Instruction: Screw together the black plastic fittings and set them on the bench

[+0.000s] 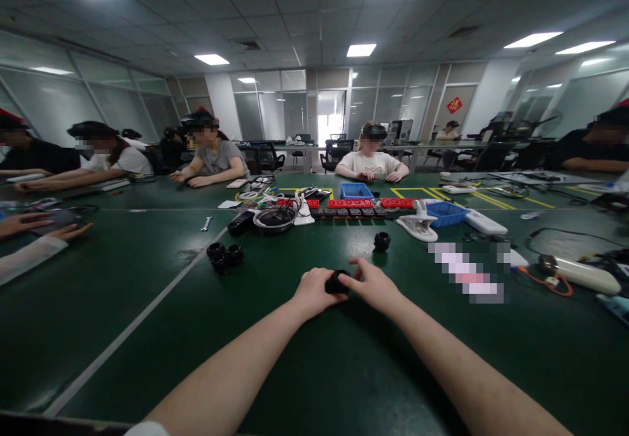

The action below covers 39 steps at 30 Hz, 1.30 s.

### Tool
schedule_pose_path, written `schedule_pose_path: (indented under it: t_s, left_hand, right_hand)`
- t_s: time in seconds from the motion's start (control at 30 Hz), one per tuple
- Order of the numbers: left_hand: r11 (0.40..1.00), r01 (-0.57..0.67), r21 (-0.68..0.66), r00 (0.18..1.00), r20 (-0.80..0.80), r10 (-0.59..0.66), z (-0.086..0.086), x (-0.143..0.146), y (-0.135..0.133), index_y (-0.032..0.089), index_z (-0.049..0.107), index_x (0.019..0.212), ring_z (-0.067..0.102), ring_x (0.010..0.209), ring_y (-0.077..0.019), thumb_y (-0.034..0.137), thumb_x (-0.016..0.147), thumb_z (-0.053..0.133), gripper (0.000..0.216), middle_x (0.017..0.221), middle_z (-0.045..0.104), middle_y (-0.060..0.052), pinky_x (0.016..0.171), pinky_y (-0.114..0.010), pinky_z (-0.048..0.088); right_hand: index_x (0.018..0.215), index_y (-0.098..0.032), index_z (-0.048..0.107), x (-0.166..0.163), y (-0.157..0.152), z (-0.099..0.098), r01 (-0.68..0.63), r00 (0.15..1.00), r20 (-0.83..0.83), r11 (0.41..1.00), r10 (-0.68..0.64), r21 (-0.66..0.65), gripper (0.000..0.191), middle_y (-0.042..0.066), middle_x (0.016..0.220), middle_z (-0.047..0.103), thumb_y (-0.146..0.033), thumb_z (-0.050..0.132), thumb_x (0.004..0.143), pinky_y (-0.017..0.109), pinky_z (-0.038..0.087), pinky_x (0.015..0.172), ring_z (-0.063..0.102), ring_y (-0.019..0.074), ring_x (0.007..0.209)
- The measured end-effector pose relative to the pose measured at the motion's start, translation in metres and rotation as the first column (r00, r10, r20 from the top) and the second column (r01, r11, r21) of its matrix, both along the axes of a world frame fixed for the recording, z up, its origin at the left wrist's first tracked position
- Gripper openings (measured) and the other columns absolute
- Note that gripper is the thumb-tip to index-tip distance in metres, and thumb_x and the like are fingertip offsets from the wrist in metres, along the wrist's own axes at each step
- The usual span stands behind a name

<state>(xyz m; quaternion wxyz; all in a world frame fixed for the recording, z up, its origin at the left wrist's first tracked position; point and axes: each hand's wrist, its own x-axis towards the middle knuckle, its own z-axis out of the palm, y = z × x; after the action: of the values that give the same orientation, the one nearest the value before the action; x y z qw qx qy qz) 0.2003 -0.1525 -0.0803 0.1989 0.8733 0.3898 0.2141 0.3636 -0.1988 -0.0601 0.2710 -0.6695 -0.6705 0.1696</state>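
Observation:
Between my hands, just above or on the green table, is a small black cylindrical part (337,282); its exact kind is too dark to make out. My left hand (317,292) closes around it from the left. From the right, my right hand (374,285) touches its near end with the thumb, while the index finger is raised and apart from it. Its other fingers are mostly hidden. A similar black ribbed part (382,241) stands alone beyond my right hand. Several more black ribbed parts (225,256) are clustered at the left.
A wrench (206,224) lies on the green table (162,370) at the left. Farther back are a metal bowl (275,219), red power strips (350,203), a white clamp stand (419,223) and blue trays (445,213). A co-worker's hands (59,226) are at the left edge.

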Motion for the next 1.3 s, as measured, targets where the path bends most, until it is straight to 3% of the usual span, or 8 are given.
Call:
schedule_pose_path:
  t_s: [0.13, 0.23, 0.37, 0.5, 0.8, 1.0, 1.2, 1.3]
  left_hand:
    - [0.999, -0.032, 0.026, 0.999, -0.029, 0.032, -0.002, 0.005, -0.003, 0.019, 0.062, 0.082, 0.056, 0.081, -0.0244, 0.042, 0.064, 0.065, 0.029, 0.081, 0.062, -0.004, 0.068, -0.03, 0.04]
    - [0.998, -0.055, 0.028, 0.997, -0.044, 0.056, -0.002, 0.005, -0.003, 0.02, 0.062, 0.084, 0.056, 0.082, -0.0239, 0.046, 0.061, 0.067, 0.036, 0.083, 0.061, -0.004, 0.068, -0.029, 0.041]
    - [0.993, -0.108, 0.041, 0.992, -0.062, 0.11, -0.003, 0.004, -0.004, 0.02, 0.06, 0.088, 0.054, 0.087, -0.0239, 0.049, 0.059, 0.067, 0.042, 0.088, 0.06, -0.004, 0.072, -0.03, 0.041]
    - [0.985, -0.16, 0.06, 0.982, -0.091, 0.165, -0.002, 0.004, -0.006, 0.02, 0.058, 0.089, 0.053, 0.088, -0.0248, 0.052, 0.06, 0.065, 0.044, 0.089, 0.059, -0.004, 0.074, -0.034, 0.04]
    - [0.988, -0.149, 0.05, 0.971, -0.181, 0.156, 0.004, -0.001, -0.004, 0.019, 0.057, 0.095, 0.05, 0.093, -0.0269, 0.061, 0.059, 0.061, 0.055, 0.096, 0.056, -0.007, 0.079, -0.037, 0.039]
    - [1.0, 0.003, 0.014, 0.977, -0.213, 0.0, 0.014, -0.015, 0.005, 0.024, 0.06, 0.098, 0.052, 0.093, -0.0239, 0.059, 0.063, 0.059, 0.05, 0.096, 0.058, -0.004, 0.077, -0.031, 0.041]
    - [0.998, 0.058, 0.034, 0.978, -0.204, -0.05, 0.019, -0.017, 0.005, 0.023, 0.062, 0.092, 0.056, 0.085, -0.0206, 0.054, 0.061, 0.063, 0.044, 0.09, 0.061, -0.001, 0.072, -0.027, 0.041]
    - [0.997, 0.054, 0.054, 0.976, -0.212, -0.041, 0.019, -0.01, -0.003, 0.022, 0.063, 0.082, 0.058, 0.076, -0.0196, 0.059, 0.059, 0.062, 0.043, 0.081, 0.063, 0.0, 0.069, -0.028, 0.041]
  right_hand:
    - [0.089, -0.02, 0.056, -0.014, -0.001, -0.003, -0.041, 0.998, 0.058, 0.995, 0.035, 0.093, 0.032, 0.004, 0.084, 0.058, -0.042, 0.061, 0.067, 0.026, 0.036, 0.062, 0.054, 0.0183, 0.075]
    - [0.093, -0.019, 0.051, -0.007, 0.001, 0.0, -0.032, 0.994, -0.096, 0.971, 0.056, 0.239, 0.029, 0.002, 0.083, 0.057, -0.034, 0.058, 0.069, 0.026, 0.039, 0.067, 0.053, 0.017, 0.075]
    - [0.105, -0.018, 0.043, 0.007, 0.005, 0.003, 0.124, 0.956, -0.291, 0.93, -0.02, 0.345, 0.039, 0.002, 0.083, 0.057, -0.03, 0.054, 0.07, 0.03, 0.041, 0.072, 0.054, 0.0171, 0.076]
    - [0.102, -0.02, 0.045, 0.014, 0.009, -0.004, 0.108, 0.979, -0.194, 0.968, -0.064, 0.228, 0.033, 0.002, 0.083, 0.057, -0.034, 0.05, 0.073, 0.028, 0.041, 0.069, 0.055, 0.0166, 0.074]
    - [0.095, -0.017, 0.047, 0.024, 0.017, -0.024, 0.137, 0.99, 0.02, 0.984, -0.14, 0.112, 0.042, 0.006, 0.089, 0.058, -0.015, 0.061, 0.056, 0.035, 0.037, 0.078, 0.053, 0.0241, 0.086]
    - [0.115, -0.014, 0.042, 0.031, 0.015, -0.009, 0.125, 0.99, 0.051, 0.987, -0.131, 0.103, 0.049, 0.011, 0.119, 0.048, -0.019, 0.052, 0.068, 0.033, 0.03, 0.093, 0.042, 0.0231, 0.111]
    - [0.115, -0.009, 0.044, 0.03, 0.011, 0.012, 0.125, 0.99, 0.064, 0.99, -0.129, 0.069, 0.048, 0.014, 0.119, 0.048, -0.017, 0.049, 0.069, 0.031, 0.035, 0.089, 0.045, 0.0232, 0.109]
    - [0.103, -0.014, 0.053, 0.021, -0.003, 0.022, 0.07, 0.995, 0.07, 0.998, -0.07, -0.003, 0.032, 0.008, 0.1, 0.059, -0.021, 0.045, 0.074, 0.027, 0.041, 0.075, 0.055, 0.0198, 0.09]
